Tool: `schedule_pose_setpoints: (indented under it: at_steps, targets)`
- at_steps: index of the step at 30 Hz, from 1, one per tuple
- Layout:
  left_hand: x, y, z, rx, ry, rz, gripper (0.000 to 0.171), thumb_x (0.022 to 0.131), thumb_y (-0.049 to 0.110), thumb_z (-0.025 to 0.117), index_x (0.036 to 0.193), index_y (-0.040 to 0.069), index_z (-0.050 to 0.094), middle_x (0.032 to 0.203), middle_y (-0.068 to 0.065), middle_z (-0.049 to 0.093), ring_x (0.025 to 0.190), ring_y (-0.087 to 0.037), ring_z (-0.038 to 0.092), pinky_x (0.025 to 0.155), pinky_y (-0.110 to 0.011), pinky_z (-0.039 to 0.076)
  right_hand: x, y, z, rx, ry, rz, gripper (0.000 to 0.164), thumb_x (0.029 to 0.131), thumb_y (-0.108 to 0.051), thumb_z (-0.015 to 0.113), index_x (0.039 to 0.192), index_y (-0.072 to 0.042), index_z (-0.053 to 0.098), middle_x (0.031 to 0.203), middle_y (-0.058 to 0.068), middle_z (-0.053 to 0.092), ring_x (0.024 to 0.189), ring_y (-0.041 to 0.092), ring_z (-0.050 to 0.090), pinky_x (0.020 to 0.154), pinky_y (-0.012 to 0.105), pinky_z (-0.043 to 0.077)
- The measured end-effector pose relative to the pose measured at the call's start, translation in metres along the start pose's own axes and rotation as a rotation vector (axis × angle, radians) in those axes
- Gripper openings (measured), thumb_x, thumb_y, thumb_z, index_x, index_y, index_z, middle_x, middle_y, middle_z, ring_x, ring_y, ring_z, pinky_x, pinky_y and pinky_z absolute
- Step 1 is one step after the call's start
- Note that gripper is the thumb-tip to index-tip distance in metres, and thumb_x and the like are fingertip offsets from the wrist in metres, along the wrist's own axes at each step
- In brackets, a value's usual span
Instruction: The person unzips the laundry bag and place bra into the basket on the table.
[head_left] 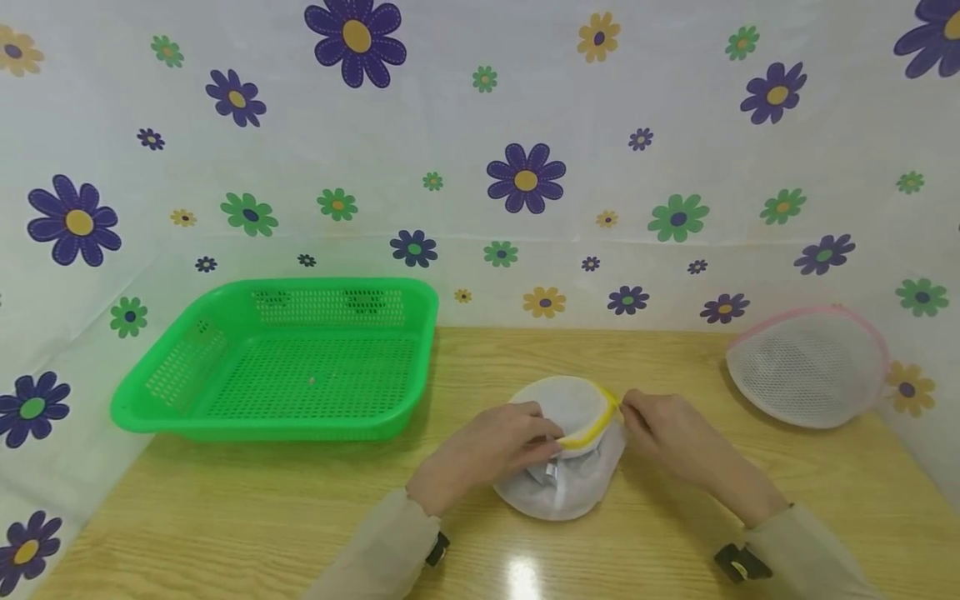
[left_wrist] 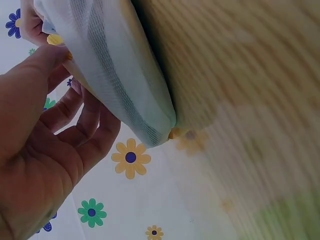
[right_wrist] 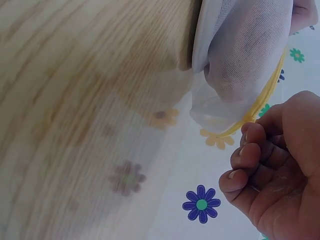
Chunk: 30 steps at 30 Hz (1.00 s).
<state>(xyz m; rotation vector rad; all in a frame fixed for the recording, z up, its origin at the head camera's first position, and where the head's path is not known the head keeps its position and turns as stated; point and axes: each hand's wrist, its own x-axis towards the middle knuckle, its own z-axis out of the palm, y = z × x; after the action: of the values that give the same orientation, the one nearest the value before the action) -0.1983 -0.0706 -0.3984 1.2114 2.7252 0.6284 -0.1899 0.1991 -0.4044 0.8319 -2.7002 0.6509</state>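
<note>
A white mesh laundry bag [head_left: 558, 497] with a yellow zip edge [head_left: 596, 432] lies on the table in front of me. My left hand [head_left: 502, 442] pinches the near part of that yellow edge between thumb and fingers, as the left wrist view also shows. At the far right end of the zip, my right hand [head_left: 678, 437] pinches the yellow strip with thumb and index finger; its other fingers curl in the right wrist view. Whether it grips a zip pull is hidden. A small pale label shows on the bag below my left fingertips. Something greyish shows through the mesh [right_wrist: 240, 65].
A green perforated plastic basket [head_left: 281, 429] stands at the left of the wooden table [head_left: 300, 517]. At the back right, another white mesh bag [head_left: 806, 371] with pink trim leans by the flowered cloth [head_left: 465, 150] that hangs behind the table.
</note>
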Motion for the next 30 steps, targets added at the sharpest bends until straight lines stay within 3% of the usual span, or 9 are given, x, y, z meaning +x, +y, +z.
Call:
schedule_pose_setpoints:
  at_steps: [14,30]
  targets:
    - [-0.001,-0.002,-0.001,-0.078,-0.004,0.002,0.027,0.104,0.026,0.06,0.122,0.013,0.076,0.102,0.0,0.073,0.08,-0.003,0.054,0.07,-0.015,0.045,-0.005,0.002,0.002,0.013,0.033,-0.035,0.015,0.095,0.005,0.058,0.087,-0.007,0.063,0.066,-0.01,0.048,0.059,-0.004,0.037,0.05,0.017,0.037]
    - [0.0,-0.006,0.0,-0.06,-0.023,0.036,0.026,0.103,0.025,0.061,0.121,0.013,0.076,0.097,0.001,0.072,0.078,-0.003,0.05,0.069,-0.014,0.043,-0.013,0.004,0.001,0.099,0.04,-0.101,0.021,0.094,0.005,0.061,0.083,-0.013,0.061,0.066,-0.016,0.046,0.06,-0.008,0.036,0.05,0.016,0.038]
